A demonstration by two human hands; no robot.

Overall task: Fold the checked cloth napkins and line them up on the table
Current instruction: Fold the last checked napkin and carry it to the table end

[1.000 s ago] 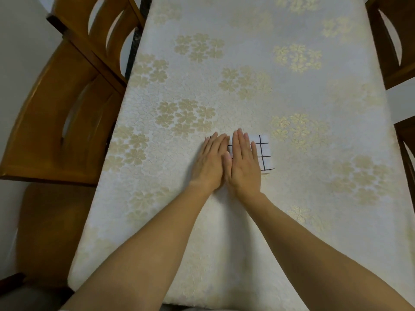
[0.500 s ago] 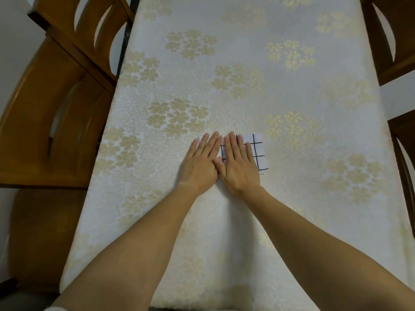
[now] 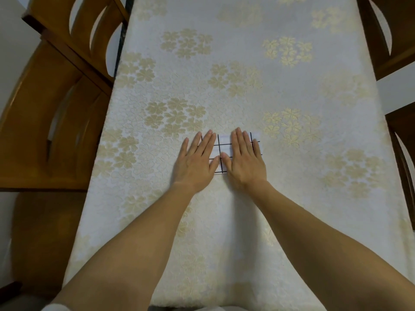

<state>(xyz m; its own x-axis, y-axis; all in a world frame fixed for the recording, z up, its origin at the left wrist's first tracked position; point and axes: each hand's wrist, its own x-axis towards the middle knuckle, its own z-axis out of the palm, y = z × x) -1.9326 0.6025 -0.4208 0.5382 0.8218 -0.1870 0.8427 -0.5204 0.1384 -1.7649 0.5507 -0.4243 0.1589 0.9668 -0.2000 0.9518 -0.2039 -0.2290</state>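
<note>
Both hands lie flat on one folded checked napkin (image 3: 224, 145), a small white rectangle crossed by thin black grid lines, which rests on the counter (image 3: 224, 75) directly beneath the palms and fingers. The left hand (image 3: 197, 162) is released, its fingers straight and a little spread, pressing down on the napkin's left part, so that the cloth's left edge is mostly hidden under those fingers. The right hand (image 3: 243, 160) is likewise released, fingers straight and held close together, pressing the right part; a narrow strip of the napkin shows just beyond its little finger. Between the two hands a bare band of the cloth is visible, and the thumb tips meet or nearly meet over it, close to the napkin's near edge. The counter is covered by a cream tablecloth (image 3: 292, 198) patterned with clusters of pale gold flowers. A wooden chair (image 3: 45, 122) stands well to the left of the left hand, and darker wooden chairs (image 3: 381, 41) stand well to the right of the right hand.
</note>
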